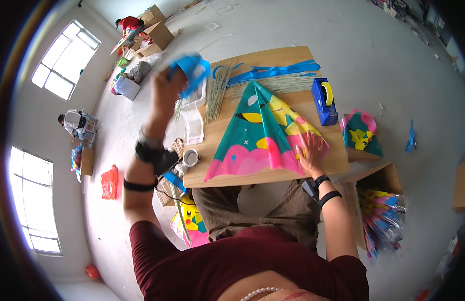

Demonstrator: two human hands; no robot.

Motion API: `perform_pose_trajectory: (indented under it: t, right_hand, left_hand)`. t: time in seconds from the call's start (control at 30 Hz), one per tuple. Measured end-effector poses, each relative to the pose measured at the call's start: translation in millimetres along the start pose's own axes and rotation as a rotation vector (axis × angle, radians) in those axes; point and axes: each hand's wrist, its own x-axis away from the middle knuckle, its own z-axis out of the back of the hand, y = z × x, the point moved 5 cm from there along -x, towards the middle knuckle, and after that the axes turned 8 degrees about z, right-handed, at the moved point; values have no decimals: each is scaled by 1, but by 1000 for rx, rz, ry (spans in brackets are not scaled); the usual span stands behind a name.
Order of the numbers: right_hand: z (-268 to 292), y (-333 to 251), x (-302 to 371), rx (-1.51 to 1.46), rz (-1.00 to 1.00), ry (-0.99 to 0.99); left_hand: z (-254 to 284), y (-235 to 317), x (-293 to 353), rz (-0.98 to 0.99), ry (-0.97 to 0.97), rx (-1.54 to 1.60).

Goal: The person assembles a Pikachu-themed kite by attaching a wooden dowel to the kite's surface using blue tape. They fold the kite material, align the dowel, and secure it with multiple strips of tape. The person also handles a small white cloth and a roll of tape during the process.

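A triangular kite (pixel 237 135) of thin teal, pink and yellow sheet lies on the wooden table (pixel 292 56), its tip pointing away from me. My right hand (pixel 311 152) rests flat on its lower right side, fingers spread. Raised off the table at the far left, my left hand (pixel 173 83) is closed around a looped blue ribbon (pixel 193 70), smeared by motion. More blue ribbons (pixel 277 71) lie along the far side. Bundles of thin pale sticks (pixel 221 93) lie near them, some partly under the ribbons.
A blue tape dispenser (pixel 323 103) stands at the table's right edge. At the left edge sit a clear plastic tray (pixel 193 123) and a grey round cup (pixel 190 158). An open cardboard box (pixel 383 183) with colourful wrapped pieces stands right. Two people work far left.
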Motion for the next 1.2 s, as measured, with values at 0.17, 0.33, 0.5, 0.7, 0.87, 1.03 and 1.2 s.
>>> perform_pose_trajectory:
  t: [0.17,0.33,0.5,0.7,0.87,1.03,1.2]
  right_hand:
    - [59,-28,-21,-338,-26,140]
    - [189,-169,-18,-1220,230,-185]
    - [236,-246,23,-1414,251,-405]
    - [214,-238,43,-1372,12,-439]
    - [238,-213,33,-1227,20,-304]
    - [238,-180,31,-1175,-58,-341]
    - [242,-171,28,-1195,-227,-335]
  left_hand:
    - [-26,-22,172,-3,-315,-179]
    - [-43,-52,273,274,-388,-39]
    - [-54,-40,305,148,-242,-157]
    - [-48,-40,310,48,-184,-226]
    - [-54,-78,323,189,-315,-80]
    - [-75,-98,345,459,-615,46]
    - [-96,-102,367,546,-888,380]
